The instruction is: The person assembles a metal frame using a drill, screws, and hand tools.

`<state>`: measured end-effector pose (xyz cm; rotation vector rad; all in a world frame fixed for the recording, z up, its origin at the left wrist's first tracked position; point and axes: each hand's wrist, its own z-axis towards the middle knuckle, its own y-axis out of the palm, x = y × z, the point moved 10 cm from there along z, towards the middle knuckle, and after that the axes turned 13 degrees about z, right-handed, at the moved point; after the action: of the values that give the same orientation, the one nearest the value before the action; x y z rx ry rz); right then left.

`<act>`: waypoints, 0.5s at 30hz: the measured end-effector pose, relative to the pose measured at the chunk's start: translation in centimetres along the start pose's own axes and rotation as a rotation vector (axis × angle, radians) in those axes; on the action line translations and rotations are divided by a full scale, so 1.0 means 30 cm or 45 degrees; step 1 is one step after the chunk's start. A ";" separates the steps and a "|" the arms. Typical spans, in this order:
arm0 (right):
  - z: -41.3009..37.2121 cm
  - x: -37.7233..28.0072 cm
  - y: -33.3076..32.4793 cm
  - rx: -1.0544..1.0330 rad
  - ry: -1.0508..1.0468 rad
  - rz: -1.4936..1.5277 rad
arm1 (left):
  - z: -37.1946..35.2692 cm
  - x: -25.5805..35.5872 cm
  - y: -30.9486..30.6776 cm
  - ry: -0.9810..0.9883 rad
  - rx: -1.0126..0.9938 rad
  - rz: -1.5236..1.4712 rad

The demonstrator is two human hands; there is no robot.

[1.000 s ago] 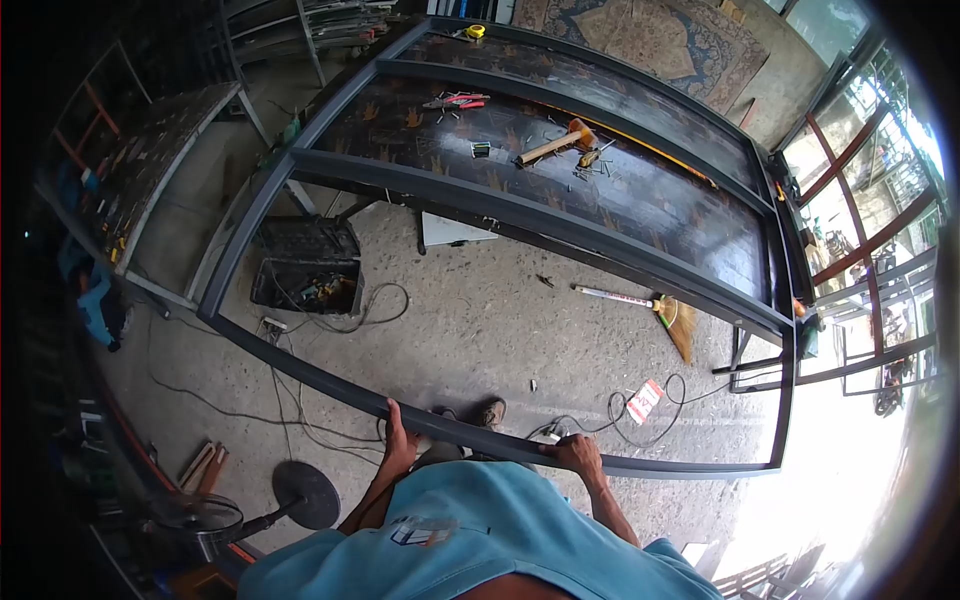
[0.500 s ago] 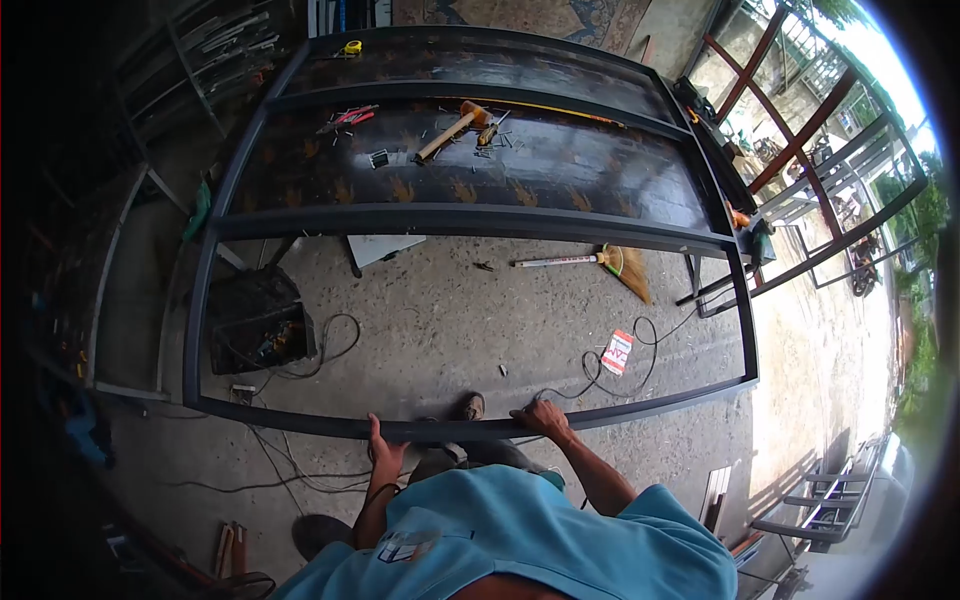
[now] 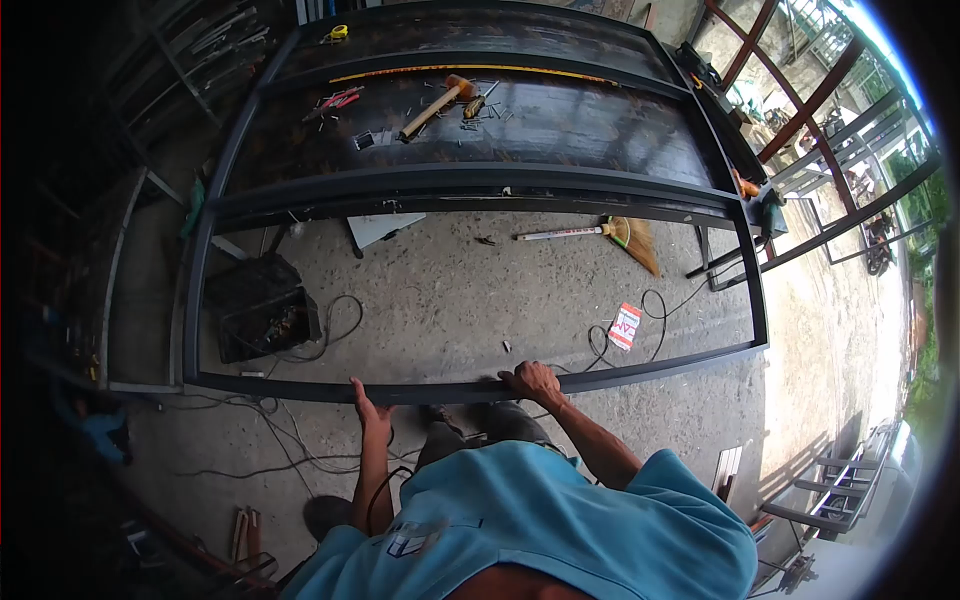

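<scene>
**Both hands on the near rail of a big steel frame**

Head view: The steel frame (image 3: 640,368), dark and rectangular, spans most of the scene. Its far end lies on the counter (image 3: 600,135) and its near rail hangs over the concrete floor (image 3: 450,290) in front of the person. The right hand (image 3: 530,381) sits on top of that rail, fingers curled over it and grasping it. The left hand (image 3: 371,405) presses against the rail a little to the left, thumb up along its near face. Its fingers pass out of sight under the bar, so I cannot tell whether they clasp it.

On the counter, inside the frame's far bays, lie a wooden-handled hammer (image 3: 433,104), scattered nails (image 3: 488,112), red-handled pliers (image 3: 336,99) and a long yellow rule (image 3: 470,70). A yellow tape measure (image 3: 335,34) sits at the far left.

On the floor within the frame's open near bay lie a broom (image 3: 600,232) and an open black toolbox (image 3: 262,310) with cables (image 3: 325,330) trailing from it. A red-and-white card (image 3: 625,326) lies beside a looped cord on the right. Its print is too small to read.

Red-painted frames (image 3: 790,100) stand outside at the far right. A patch (image 3: 408,540) on the blue shirt is too blurred to read.
</scene>
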<state>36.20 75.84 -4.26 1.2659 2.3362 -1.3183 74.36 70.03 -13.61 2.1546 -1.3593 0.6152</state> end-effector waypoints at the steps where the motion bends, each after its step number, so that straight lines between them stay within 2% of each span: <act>1: 0.005 -0.010 0.019 -0.026 -0.018 -0.013 | 0.011 0.007 0.002 0.004 -0.023 0.028; 5: 0.035 -0.040 0.054 -0.056 -0.148 -0.059 | -0.020 0.042 -0.018 0.040 0.164 -0.020; 7: 0.031 -0.007 0.047 -0.010 -0.076 -0.083 | -0.046 0.015 -0.019 0.042 0.188 0.069; 9: 0.021 -0.031 0.050 -0.079 -0.090 -0.154 | -0.061 0.017 -0.019 0.066 0.221 0.069; 11: 0.000 -0.073 0.018 0.010 -0.273 0.034 | -0.068 0.020 0.001 0.073 0.238 0.050; 12: -0.008 -0.122 0.018 0.111 -0.513 -0.073 | -0.085 0.031 0.003 0.087 0.270 0.112; 13: -0.016 -0.145 0.043 0.055 -0.557 -0.150 | -0.096 0.029 0.002 0.092 0.305 0.161; 15: -0.191 -0.354 0.053 0.173 -1.287 -0.131 | -0.079 0.031 0.011 0.181 0.243 0.173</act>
<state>45.38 74.37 3.61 0.3111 1.5978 -1.6316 74.19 70.78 -11.14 2.1290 -1.4273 0.9671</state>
